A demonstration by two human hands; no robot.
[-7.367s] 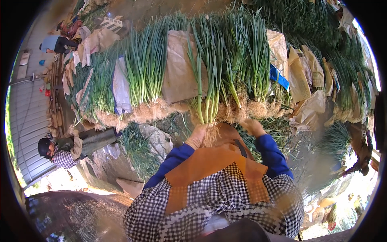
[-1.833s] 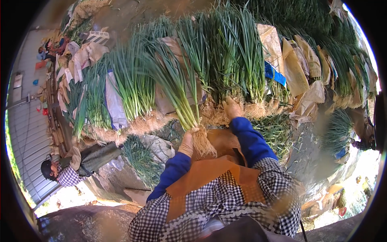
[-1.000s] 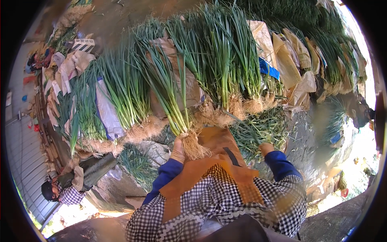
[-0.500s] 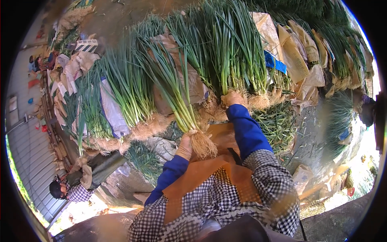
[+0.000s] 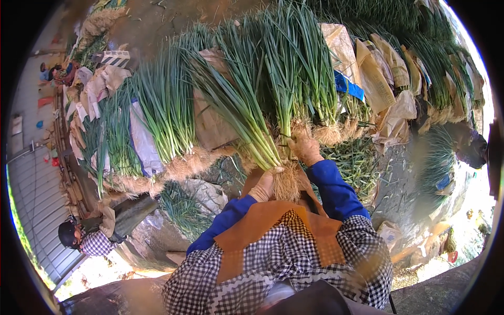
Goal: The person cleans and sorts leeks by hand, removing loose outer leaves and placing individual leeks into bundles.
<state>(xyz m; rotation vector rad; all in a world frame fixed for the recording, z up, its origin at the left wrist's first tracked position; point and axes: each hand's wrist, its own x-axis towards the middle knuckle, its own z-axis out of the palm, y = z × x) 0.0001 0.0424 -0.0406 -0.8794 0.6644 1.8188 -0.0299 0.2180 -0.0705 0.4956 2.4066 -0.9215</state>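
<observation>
Setting: an outdoor yard seen from above, the ground [image 5: 157,21] covered with long rows of green onions laid side by side on paper sacks and sheets.
Rows of onions: big sheaves [image 5: 168,110] lie with green tops pointing away and pale hairy roots toward the person; more sheaves [image 5: 310,79] lie to the right.
Sacks: brown paper sacks [image 5: 378,73] lie between and beside the rows, with a blue scrap [image 5: 349,86] among them.
Other person: someone in a dark cap [image 5: 69,234] crouches at lower left, well apart.
Held bunch: a bundle of green onions [image 5: 247,121] slants up and left, its root end just in front of the person's chest.
Left hand [image 5: 264,185]: grip closed around the bundle just above the roots.
Right hand [image 5: 305,149]: stretched forward onto the roots of the stacked sheaf; I cannot tell whether its fingers are closed.
Step in hand: judged as gathering stalks into the held bunch.
Next move calls for: probably a firm pinch near the roots and a clean pull toward the bundle.
</observation>
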